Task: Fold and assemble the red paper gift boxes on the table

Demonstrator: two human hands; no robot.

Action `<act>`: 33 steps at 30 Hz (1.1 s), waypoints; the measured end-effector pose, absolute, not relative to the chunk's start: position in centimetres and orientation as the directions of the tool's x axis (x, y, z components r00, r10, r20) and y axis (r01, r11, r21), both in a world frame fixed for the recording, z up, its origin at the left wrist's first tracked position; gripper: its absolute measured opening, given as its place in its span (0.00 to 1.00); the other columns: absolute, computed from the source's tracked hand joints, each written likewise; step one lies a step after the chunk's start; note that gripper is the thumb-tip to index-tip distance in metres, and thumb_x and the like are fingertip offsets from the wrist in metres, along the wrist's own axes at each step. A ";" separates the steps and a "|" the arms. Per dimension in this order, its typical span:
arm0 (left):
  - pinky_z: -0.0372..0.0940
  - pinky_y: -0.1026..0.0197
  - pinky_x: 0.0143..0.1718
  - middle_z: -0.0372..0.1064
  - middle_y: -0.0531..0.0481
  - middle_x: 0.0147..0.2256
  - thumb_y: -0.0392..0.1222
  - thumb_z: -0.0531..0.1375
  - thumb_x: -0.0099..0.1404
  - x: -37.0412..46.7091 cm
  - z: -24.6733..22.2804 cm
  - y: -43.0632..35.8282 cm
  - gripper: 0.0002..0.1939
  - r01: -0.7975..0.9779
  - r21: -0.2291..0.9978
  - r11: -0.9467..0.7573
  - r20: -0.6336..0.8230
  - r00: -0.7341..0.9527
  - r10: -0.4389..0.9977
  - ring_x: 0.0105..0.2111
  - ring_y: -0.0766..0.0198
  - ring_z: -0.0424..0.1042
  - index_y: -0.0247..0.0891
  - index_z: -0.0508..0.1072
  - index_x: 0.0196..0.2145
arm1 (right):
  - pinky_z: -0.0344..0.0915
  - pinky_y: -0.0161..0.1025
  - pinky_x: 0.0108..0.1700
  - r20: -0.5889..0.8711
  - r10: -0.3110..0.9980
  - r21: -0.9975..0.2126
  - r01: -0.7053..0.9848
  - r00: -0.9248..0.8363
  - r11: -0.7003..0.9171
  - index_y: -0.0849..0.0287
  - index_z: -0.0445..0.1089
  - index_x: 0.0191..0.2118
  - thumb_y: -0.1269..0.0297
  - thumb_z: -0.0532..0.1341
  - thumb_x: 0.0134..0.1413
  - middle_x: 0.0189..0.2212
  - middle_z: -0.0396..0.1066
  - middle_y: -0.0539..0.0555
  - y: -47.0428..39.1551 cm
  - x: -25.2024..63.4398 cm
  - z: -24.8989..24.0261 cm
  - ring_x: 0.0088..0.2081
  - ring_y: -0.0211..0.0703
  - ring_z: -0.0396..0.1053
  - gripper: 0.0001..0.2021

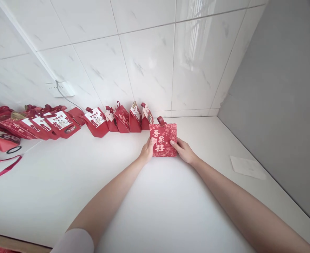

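Between my two hands is a red gift box (163,140) with a pale floral pattern, large light Chinese characters and a dark red ribbon loop at its top. My left hand (146,150) grips its left edge, thumb on the front face. On the opposite edge my right hand (184,149) is closed in the same way, thumb over the front. The fingers behind the box are hidden. Just behind and to the left, a red gift box with a white tag (146,116) stands at the end of a row against the wall.
More red gift boxes (96,122) line the wall, with a crowded group (61,123) at the far left. A ribbon (8,168) and a black ring (14,150) lie nearby. A cable (65,95) runs from a wall socket. White paper (246,167) lies by the grey panel (281,105).
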State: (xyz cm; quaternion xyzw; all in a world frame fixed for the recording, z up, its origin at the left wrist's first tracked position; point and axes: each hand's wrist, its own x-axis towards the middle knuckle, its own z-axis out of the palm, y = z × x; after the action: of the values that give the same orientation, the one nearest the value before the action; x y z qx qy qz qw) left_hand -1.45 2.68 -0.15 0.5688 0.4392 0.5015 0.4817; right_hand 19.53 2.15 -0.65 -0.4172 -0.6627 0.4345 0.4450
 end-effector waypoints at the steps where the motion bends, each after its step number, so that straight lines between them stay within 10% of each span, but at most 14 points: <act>1: 0.59 0.50 0.62 0.68 0.44 0.57 0.66 0.51 0.66 -1.6 0.0 2.8 0.32 0.010 0.989 -0.147 0.146 0.082 0.986 0.59 0.52 0.66 0.41 0.68 0.57 | 0.67 0.48 0.49 0.256 0.930 -0.938 0.167 -0.262 0.305 0.55 0.68 0.41 0.41 0.52 0.62 0.40 0.74 0.53 2.1 19.6 -0.7 0.42 0.49 0.71 0.22; 8: 0.68 0.52 0.51 0.73 0.45 0.52 0.60 0.57 0.64 -3.4 1.6 3.7 0.26 -0.314 0.940 0.135 -0.142 0.001 0.990 0.51 0.51 0.73 0.39 0.73 0.50 | 0.69 0.49 0.47 0.498 0.763 -0.794 0.135 -0.412 0.592 0.51 0.55 0.62 0.42 0.52 0.62 0.55 0.68 0.59 1.0 19.4 -0.3 0.41 0.48 0.75 0.29; 15: 0.52 0.64 0.14 0.78 0.48 0.37 0.73 0.44 0.63 -4.2 2.1 3.4 0.37 -0.183 0.962 0.203 -0.158 0.237 0.959 0.14 0.68 0.63 0.49 0.66 0.59 | 0.69 0.42 0.33 0.484 0.812 -0.703 0.407 -0.326 0.583 0.52 0.64 0.38 0.45 0.61 0.57 0.30 0.74 0.52 0.7 18.7 -0.5 0.28 0.44 0.71 0.16; 24: 0.64 0.63 0.21 0.73 0.45 0.50 0.62 0.57 0.63 -4.2 2.0 3.0 0.37 -0.064 0.994 0.092 -0.063 0.356 0.933 0.21 0.65 0.73 0.55 0.49 0.66 | 0.66 0.40 0.30 0.498 0.815 -0.666 0.472 -0.297 0.578 0.52 0.61 0.33 0.44 0.59 0.58 0.25 0.70 0.50 0.6 18.7 -0.5 0.25 0.43 0.68 0.16; 33: 0.66 0.63 0.22 0.72 0.43 0.50 0.62 0.58 0.63 -3.9 2.1 2.9 0.33 -0.014 0.997 0.075 -0.067 0.305 0.950 0.22 0.65 0.74 0.49 0.55 0.61 | 0.63 0.39 0.28 0.497 0.816 -0.655 0.488 -0.296 0.577 0.52 0.60 0.34 0.45 0.58 0.59 0.25 0.70 0.49 0.4 18.6 -0.5 0.24 0.42 0.68 0.16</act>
State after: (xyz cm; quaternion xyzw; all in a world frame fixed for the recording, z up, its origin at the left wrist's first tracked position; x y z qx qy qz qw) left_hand -3.93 2.85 2.10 0.5462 0.4283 0.4050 0.5951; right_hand 18.61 0.44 -0.45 -0.4173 -0.7812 0.1939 0.4219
